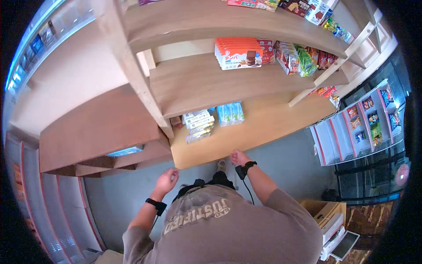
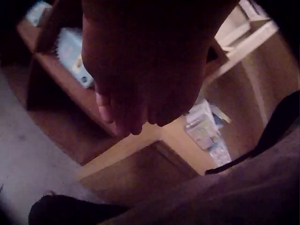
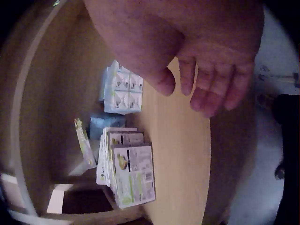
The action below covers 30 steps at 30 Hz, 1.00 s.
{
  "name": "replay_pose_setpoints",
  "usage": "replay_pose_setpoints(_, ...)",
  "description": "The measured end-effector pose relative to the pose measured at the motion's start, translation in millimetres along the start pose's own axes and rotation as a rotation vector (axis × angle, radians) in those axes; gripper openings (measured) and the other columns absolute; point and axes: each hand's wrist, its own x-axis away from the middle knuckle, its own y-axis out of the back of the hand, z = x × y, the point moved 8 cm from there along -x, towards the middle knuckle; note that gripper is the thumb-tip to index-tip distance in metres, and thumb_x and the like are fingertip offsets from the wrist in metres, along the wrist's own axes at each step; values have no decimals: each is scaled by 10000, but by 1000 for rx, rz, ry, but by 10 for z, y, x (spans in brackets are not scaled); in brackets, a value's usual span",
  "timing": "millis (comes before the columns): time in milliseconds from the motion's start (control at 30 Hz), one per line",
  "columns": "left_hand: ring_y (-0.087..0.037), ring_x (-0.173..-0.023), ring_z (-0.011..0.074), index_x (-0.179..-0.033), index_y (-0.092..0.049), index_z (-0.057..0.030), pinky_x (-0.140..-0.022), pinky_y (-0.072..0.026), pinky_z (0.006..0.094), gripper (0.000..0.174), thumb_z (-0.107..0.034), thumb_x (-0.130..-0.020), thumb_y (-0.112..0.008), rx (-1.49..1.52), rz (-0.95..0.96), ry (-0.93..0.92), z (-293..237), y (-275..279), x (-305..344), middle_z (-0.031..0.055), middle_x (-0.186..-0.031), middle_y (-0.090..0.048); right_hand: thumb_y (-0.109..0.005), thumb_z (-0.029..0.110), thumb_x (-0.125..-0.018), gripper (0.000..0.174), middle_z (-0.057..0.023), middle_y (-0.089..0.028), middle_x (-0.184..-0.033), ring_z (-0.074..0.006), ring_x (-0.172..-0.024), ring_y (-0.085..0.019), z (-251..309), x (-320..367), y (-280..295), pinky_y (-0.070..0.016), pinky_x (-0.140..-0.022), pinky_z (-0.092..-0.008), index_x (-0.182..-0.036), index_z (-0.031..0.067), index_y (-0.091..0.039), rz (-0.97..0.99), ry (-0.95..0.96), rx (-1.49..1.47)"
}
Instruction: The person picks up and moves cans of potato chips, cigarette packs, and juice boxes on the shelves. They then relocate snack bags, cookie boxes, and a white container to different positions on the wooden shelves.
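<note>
Two hands hang near the lowest shelf's front edge, both empty: the left hand loosely bent, the right hand half open, thumb apart from its fingers. On that lowest shelf (pale wood, I notice) lie stacked flat packs, near blue-and-white cartons.

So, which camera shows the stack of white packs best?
The right wrist view: the stack is large there, its print facing the camera. The head view shows it smaller, beside the blue boxes. The left wrist view shows it small and blurred.
</note>
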Motion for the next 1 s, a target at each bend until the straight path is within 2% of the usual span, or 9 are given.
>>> replay_pose_setpoints(167, -553, -971, 304, -1023, -560, -49, -828, -464, 389, 272, -110, -767, -631, -146, -12, -641, -1971, 28, -763, 137, -1032, -564, -569, 360, -848, 270, -25, -593, -889, -196, -796, -578, 553, 167, 277, -494, -758, -363, -955, 113, -552, 1, 39, -82)
replay_pose_setpoints(300, -496, -1038, 347, -1077, -533, -53, -849, -440, 423, 353, -120, -747, -638, -309, -127, -874, -3179, 60, -1374, 158, -1107, -509, -566, 315, -867, 221, -38, -604, -877, -188, -777, -583, 1013, 107, 497, -493, -728, -357, -949, 110, -562, 109, 135, -17)
replay_pose_setpoints(500, -441, -1125, 361, -1187, -465, -38, -906, -403, 436, 500, -208, -754, -648, -406, -284, -712, -3811, 113, -2681, 202, -1203, -462, -511, 196, -917, 184, -49, -598, -879, -166, -804, -576, 2444, 1403, -136, -473, -733, -312, -1044, 75, -567, 516, 401, 92)
replay_pose_setpoints(600, -428, -1163, 347, -1276, -394, -6, -946, -376, 402, 634, -305, -780, -650, 73, -356, -532, -3548, 290, -3426, 202, -1282, -433, -515, 146, -917, 275, -52, -588, -927, -146, -855, -555, 3397, 2150, -502, -453, -743, -273, -1174, 50, -499, 709, 707, 32)
replay_pose_setpoints(667, -407, -1208, 335, -1335, -314, 38, -981, -352, 374, 766, -399, -797, -638, 308, -391, -105, -3020, 325, -3867, 189, -1359, -391, -529, 117, -901, 368, -63, -583, -968, -156, -943, -546, 3986, 2179, -474, -449, -800, -298, -1250, 51, -433, 430, 884, 144)
replay_pose_setpoints(767, -413, -1219, 323, -1326, -337, 73, -1005, -337, 359, 777, -429, -805, -620, 422, -276, 99, -2813, 248, -4079, 197, -1362, -402, -566, 119, -880, 416, -77, -592, -1037, -188, -1021, -554, 4784, 2099, -620, -445, -893, -329, -1268, 54, -427, 187, 1175, 397)
replay_pose_setpoints(867, -337, -1276, 295, -1320, -378, 3, -1042, -274, 422, 709, -381, -786, -643, 377, 112, 151, -3478, 168, -3708, 167, -1364, -397, -635, 188, -838, 477, -114, -569, -1135, -206, -1082, -527, 5338, 1796, -812, -434, -910, -322, -1249, 37, -447, 32, 1362, 619)
replay_pose_setpoints(933, -340, -1274, 295, -1319, -380, 3, -1041, -276, 421, 708, -380, -785, -643, 361, 73, 107, -3417, 419, -3770, 167, -1363, -399, -708, 295, -753, 586, -162, -572, -1153, -262, -1101, -506, 5591, 1496, -976, -412, -935, -364, -1227, 32, -486, -108, 1187, 1155)
replay_pose_setpoints(1000, -344, -1271, 295, -1316, -384, 4, -1039, -279, 420, 704, -378, -785, -644, 332, 39, 52, -3481, 484, -3833, 166, -1361, -402, -707, 294, -755, 582, -161, -571, -1154, -260, -1102, -506, 5825, 1516, -1171, -412, -935, -363, -1226, 31, -488, -88, 1267, 1172)
